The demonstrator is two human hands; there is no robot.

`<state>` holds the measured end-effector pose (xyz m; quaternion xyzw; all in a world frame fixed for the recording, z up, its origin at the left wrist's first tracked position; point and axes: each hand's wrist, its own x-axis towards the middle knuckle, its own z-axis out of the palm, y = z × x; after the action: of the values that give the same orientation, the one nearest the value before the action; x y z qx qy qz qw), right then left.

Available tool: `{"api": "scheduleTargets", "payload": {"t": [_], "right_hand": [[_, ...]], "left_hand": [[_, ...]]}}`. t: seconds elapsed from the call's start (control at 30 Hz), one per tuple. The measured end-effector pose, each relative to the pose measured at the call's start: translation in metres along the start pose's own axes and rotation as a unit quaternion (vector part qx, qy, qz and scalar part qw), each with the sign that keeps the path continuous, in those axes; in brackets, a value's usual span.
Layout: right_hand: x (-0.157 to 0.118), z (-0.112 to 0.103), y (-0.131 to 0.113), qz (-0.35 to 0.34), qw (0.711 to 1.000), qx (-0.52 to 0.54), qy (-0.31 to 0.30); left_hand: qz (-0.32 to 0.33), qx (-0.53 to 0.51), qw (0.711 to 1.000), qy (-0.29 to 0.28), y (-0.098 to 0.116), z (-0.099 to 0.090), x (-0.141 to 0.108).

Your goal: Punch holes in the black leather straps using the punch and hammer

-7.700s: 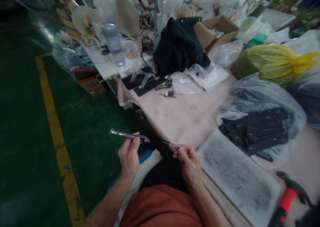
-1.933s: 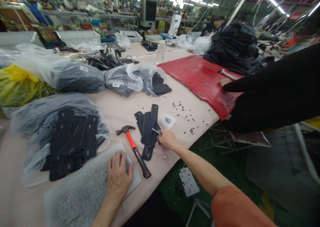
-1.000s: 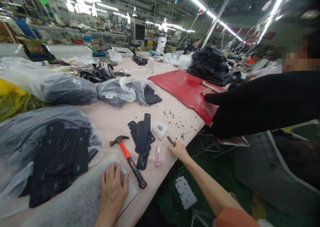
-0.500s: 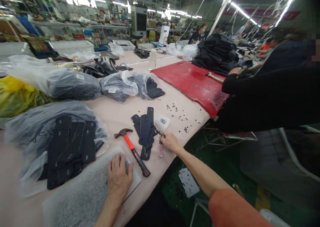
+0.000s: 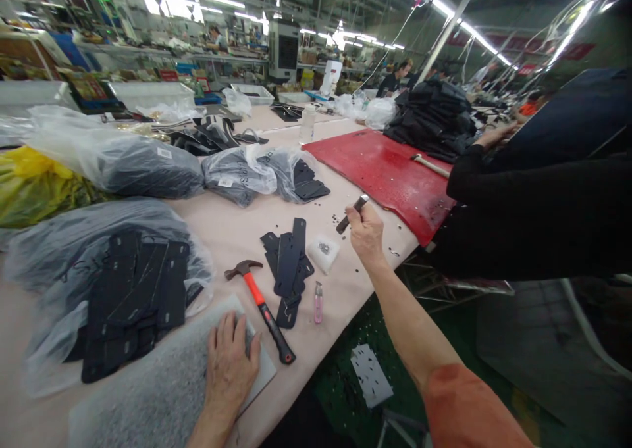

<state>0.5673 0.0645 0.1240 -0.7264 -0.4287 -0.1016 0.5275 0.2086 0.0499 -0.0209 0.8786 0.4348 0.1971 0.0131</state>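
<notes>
My left hand (image 5: 230,359) lies flat, fingers extended, on a speckled grey pad (image 5: 148,375) at the table's front edge. My right hand (image 5: 367,234) is closed around a short metal punch (image 5: 350,214), dark with a shiny end, held over the table near small scattered metal bits. Between my hands lie a claw hammer (image 5: 261,303) with a red and black handle, a small pile of dark strips (image 5: 289,257) and a pink-handled cutter (image 5: 318,303). A white packet (image 5: 323,254) with small metal pieces sits just left of my right hand.
Plastic bags of dark pieces (image 5: 138,277) lie left, more bags (image 5: 239,172) behind. A red mat (image 5: 380,172) with a hammer (image 5: 430,165) and black pile (image 5: 429,116) is at right, beside another person's dark sleeve (image 5: 518,198). A clear bottle (image 5: 307,124) stands farther back.
My right hand has moved away and to the right from beside the pink-handled cutter, carrying the punch. The small metal bits there are fewer or covered. My left hand stays on the pad.
</notes>
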Motion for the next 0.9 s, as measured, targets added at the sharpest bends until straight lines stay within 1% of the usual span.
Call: {"api": "scheduleTargets", "payload": {"t": [0.07, 0.1, 0.2, 0.27, 0.43, 0.5, 0.6, 0.7, 0.8, 0.9], "right_hand": [[-0.010, 0.016, 0.009, 0.007, 0.999, -0.010, 0.031], [-0.018, 0.025, 0.016, 0.020, 0.999, -0.024, 0.029], [-0.042, 0.049, 0.038, 0.055, 0.996, -0.053, -0.034], [-0.047, 0.056, 0.047, 0.066, 0.995, -0.053, -0.056], [-0.038, 0.053, 0.046, 0.062, 0.996, -0.055, -0.017], [-0.042, 0.053, 0.046, 0.074, 0.994, -0.070, -0.031], [-0.056, 0.055, 0.048, 0.089, 0.991, -0.076, -0.067], [-0.067, 0.055, 0.052, 0.089, 0.992, -0.058, -0.061], [-0.063, 0.056, 0.056, 0.087, 0.993, -0.043, -0.072], [-0.046, 0.062, 0.055, 0.084, 0.992, -0.034, -0.090]], "left_hand": [[0.000, 0.002, 1.000, 0.001, 0.000, 0.001, 0.000], [-0.001, 0.002, 1.000, 0.003, 0.000, 0.001, 0.000], [-0.005, -0.003, 1.000, 0.009, 0.000, 0.001, 0.000], [-0.008, -0.009, 1.000, 0.010, 0.000, 0.001, 0.000], [-0.010, -0.017, 1.000, 0.006, 0.000, 0.002, 0.000], [-0.012, -0.018, 1.000, 0.006, 0.000, 0.002, 0.000], [-0.021, -0.016, 1.000, 0.004, 0.001, -0.001, -0.002], [-0.026, -0.009, 1.000, -0.005, 0.004, -0.005, -0.002], [-0.033, -0.001, 0.999, -0.017, 0.006, -0.008, -0.002], [-0.044, -0.003, 0.999, -0.014, 0.007, -0.010, -0.003]]}}
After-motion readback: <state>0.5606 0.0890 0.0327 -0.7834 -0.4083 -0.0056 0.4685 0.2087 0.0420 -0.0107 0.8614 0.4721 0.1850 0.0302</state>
